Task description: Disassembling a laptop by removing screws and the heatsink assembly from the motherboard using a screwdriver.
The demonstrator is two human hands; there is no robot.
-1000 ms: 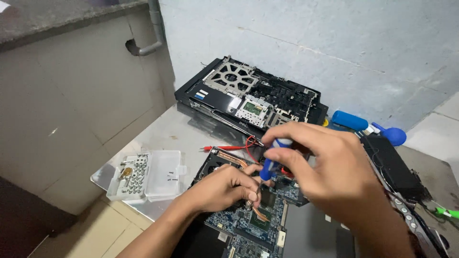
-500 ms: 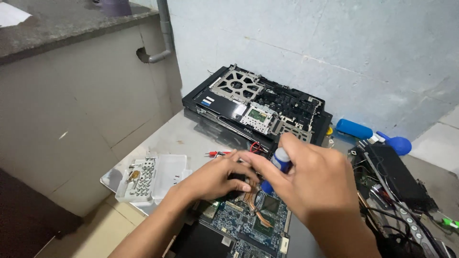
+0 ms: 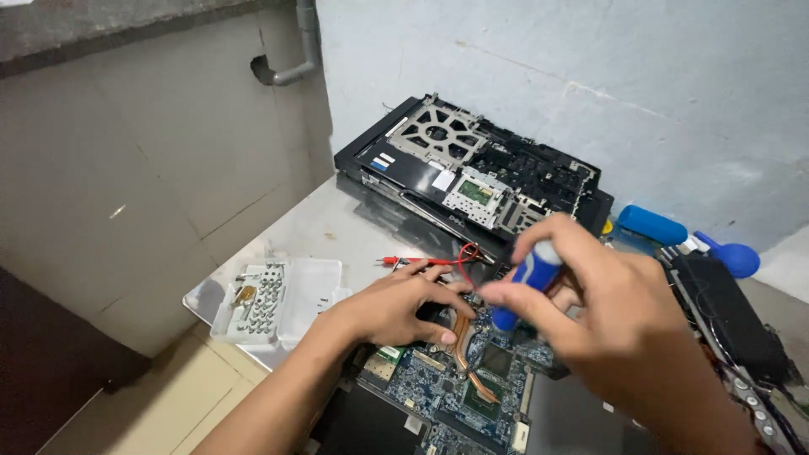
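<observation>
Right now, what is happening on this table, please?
A person is working on an opened laptop. The right hand holds a blue-handled screwdriver upright over the blue circuit board, and the left hand rests on the board beside the copper heat pipe. A white tray of screwdriver bits lies open to the left, and a stripped black laptop chassis sits behind, against the wall.
</observation>
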